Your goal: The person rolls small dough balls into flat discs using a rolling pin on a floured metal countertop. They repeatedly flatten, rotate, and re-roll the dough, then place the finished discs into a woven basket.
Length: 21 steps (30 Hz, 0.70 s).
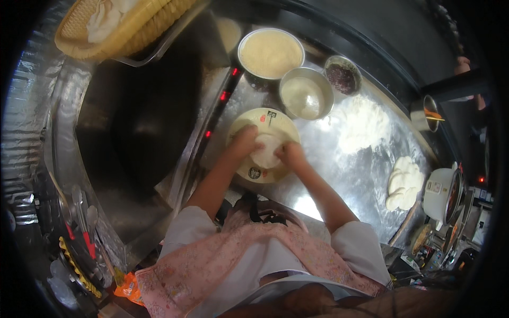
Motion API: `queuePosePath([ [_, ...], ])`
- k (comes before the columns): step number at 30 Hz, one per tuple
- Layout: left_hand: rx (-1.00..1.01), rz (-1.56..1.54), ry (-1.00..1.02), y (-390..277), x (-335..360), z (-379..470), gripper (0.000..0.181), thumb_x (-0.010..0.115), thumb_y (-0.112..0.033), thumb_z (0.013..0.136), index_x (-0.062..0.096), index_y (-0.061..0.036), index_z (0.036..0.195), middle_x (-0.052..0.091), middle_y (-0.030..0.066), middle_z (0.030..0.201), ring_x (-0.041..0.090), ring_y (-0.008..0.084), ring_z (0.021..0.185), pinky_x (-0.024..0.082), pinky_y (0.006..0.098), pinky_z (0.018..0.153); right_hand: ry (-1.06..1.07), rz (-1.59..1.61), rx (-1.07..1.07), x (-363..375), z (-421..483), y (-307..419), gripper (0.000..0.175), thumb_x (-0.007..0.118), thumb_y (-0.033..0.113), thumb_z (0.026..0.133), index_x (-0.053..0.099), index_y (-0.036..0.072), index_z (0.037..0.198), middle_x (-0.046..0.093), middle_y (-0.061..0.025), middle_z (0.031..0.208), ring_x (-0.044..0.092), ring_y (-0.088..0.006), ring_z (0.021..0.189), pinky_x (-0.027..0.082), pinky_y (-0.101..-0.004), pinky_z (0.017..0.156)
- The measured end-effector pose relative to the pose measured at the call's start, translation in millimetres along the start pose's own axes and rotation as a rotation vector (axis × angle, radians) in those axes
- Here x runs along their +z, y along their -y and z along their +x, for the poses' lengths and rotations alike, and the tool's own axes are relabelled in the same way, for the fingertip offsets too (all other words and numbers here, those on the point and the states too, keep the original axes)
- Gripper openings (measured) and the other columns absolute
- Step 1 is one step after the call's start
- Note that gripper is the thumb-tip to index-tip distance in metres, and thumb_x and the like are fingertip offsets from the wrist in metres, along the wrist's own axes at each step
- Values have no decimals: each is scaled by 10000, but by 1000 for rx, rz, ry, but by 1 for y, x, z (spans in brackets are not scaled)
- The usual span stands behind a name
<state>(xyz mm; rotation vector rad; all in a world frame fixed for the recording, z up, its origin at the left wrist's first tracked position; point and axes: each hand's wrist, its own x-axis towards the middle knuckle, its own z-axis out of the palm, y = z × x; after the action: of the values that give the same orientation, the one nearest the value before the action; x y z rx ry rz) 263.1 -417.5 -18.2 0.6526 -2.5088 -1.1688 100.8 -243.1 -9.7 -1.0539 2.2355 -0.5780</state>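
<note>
Over a large cream plate (248, 175) with dark and red printed marks, both my hands hold a flat round of white dough (265, 152). My left hand (245, 141) grips its left edge with the fingertips, and my right hand (290, 154) pinches its right edge. Both hands are slightly blurred. Behind the plate stand a metal bowl (307, 94) of pale liquid and a wide round pan (272, 53) of yellowish granular stuff. A smaller bowl (342, 75) of dark purple filling is beside them.
White flour (360, 123) is spread on the steel worktop, with a lump of dough (405, 183) and a wooden rod (403, 224) farther right. A white electric cooker (436, 192) stands at the right edge. Left lies a wide dark griddle (139, 139), with a woven basket (159, 30) above it.
</note>
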Motion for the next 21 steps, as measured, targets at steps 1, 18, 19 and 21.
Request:
queuePosePath([
  [1,-154,10,76,0,1,1,315,895,-209,699,644,-25,748,644,123,724,632,251,674,494,415,657,30,34,-70,1,0,1,245,744,241,820,711,0,787,699,-244,810,699,-383,763,556,-457,711],
  [18,-131,-26,91,-14,3,-4,341,864,-282,771,646,-21,798,662,140,774,635,254,691,489,400,635,-109,23,-83,13,-4,-5,269,756,257,834,684,1,787,699,-217,777,682,-406,735,547,-474,702],
  [19,-305,12,129,-16,2,-3,333,856,-270,770,644,-17,810,661,167,802,646,297,731,498,421,668,-204,66,-159,13,-4,-4,271,756,256,830,681,0,785,698,-223,782,682,-414,747,547,-481,706],
  [21,-582,10,252,-18,-2,-1,319,840,-247,767,639,-8,835,658,221,859,669,382,810,515,463,735,-83,-10,-14,14,-3,-3,256,745,236,824,671,-4,780,695,-233,801,679,-424,767,544,-491,709],
])
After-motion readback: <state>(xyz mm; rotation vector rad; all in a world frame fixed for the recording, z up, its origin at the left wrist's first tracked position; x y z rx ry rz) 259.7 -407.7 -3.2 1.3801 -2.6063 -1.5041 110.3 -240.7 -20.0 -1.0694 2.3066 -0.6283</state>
